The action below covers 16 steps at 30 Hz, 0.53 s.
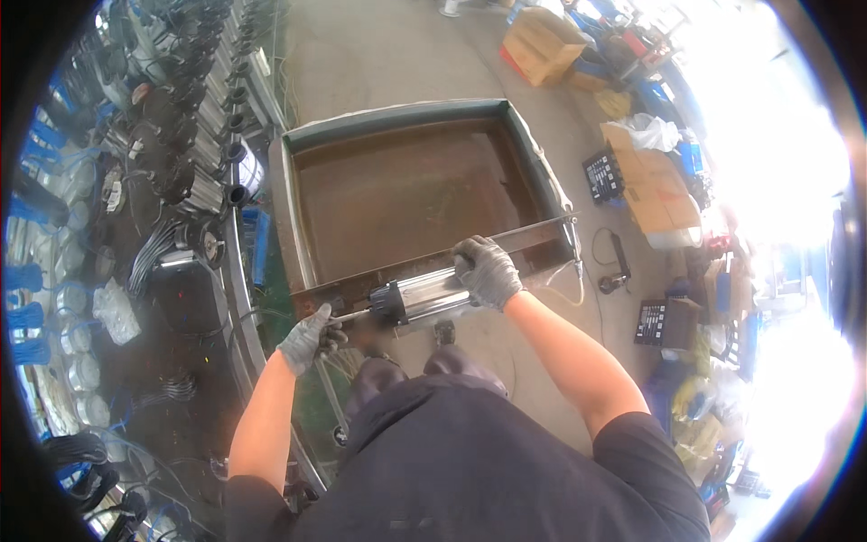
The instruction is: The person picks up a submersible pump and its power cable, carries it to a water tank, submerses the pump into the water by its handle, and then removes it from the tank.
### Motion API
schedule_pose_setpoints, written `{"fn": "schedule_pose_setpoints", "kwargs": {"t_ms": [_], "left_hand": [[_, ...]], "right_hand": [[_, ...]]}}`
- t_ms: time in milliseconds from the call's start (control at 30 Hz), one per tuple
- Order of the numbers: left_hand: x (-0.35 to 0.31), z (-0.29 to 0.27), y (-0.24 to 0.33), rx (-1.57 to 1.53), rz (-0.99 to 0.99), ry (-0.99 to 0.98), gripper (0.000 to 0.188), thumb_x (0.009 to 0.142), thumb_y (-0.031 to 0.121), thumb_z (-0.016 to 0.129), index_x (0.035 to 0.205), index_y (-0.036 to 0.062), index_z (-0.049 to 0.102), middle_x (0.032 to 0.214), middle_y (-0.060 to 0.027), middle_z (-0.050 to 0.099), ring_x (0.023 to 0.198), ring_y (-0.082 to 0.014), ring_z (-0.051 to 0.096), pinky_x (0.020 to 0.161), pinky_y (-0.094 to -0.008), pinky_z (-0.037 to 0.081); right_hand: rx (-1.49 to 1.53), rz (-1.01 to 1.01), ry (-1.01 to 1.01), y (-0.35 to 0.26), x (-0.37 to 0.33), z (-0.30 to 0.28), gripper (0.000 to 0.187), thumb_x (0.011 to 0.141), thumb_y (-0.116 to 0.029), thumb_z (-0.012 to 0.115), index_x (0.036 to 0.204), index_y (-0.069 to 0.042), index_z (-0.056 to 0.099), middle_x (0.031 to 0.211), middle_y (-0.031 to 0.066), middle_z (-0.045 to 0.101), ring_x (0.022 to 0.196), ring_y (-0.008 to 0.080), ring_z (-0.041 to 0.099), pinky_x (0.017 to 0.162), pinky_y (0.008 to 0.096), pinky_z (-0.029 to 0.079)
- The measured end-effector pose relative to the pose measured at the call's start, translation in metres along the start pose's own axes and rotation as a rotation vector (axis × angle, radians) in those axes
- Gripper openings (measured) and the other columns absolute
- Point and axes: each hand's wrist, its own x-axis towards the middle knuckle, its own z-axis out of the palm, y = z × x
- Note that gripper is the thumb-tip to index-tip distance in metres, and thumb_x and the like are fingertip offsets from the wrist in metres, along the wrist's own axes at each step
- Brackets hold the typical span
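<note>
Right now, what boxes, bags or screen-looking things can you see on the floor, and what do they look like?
Cardboard box: top of the picture, tan, flaps open.
Flattened cardboard: right of the rusty tray, tan sheets.
White plastic bag: on the cardboard's top end, crumpled.
Two black panels: right side, square, rows of small keys.
Clear bag: far left, crumpled.

Cardboard boxes (545, 42) far right; black motors (185, 108) left; concrete floor (379, 50).

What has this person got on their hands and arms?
Both hands wear grey knitted work gloves, the left hand and the right hand alike, ending at the wrist with snug cuffs. The forearms are bare. Short dark sleeves of a dark top cover only the upper arms. No watch or markings show.
</note>
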Motion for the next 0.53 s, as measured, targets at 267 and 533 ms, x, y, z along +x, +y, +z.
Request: {"fn": "schedule_pose_setpoints", "kwargs": {"t_ms": [267, 533], "left_hand": [[0.01, -0.004, -0.035, 0.667, 0.81, 0.179, 0.036, 0.094, 0.021, 0.073, 0.12, 0.0033, 0.055, 0.096, -0.0012, 0.06, 0.082, -0.0093, 0.055, 0.07, -0.028, 0.048], [0.014, -0.016, 0.003, 0.874, 0.26, -0.001, 0.059, 0.089, 0.038, 0.079, 0.131, 0.0004, 0.061, 0.111, -0.0107, 0.071, 0.096, -0.0191, 0.061, 0.091, -0.032, 0.05]], "right_hand": [[-0.014, 0.016, 0.015, -0.007, 0.003, -0.001, 0.02, 0.089, -0.02, 0.064, 0.099, -0.006, 0.073, 0.101, 0.0148, 0.071, 0.104, 0.0358, 0.065, 0.096, 0.0452, 0.051], [-0.036, 0.021, -0.045, 0.0, 0.005, -0.005, 0.022, 0.088, -0.021, 0.064, 0.104, -0.008, 0.072, 0.107, 0.0155, 0.07, 0.106, 0.036, 0.064, 0.099, 0.046, 0.05]]}}
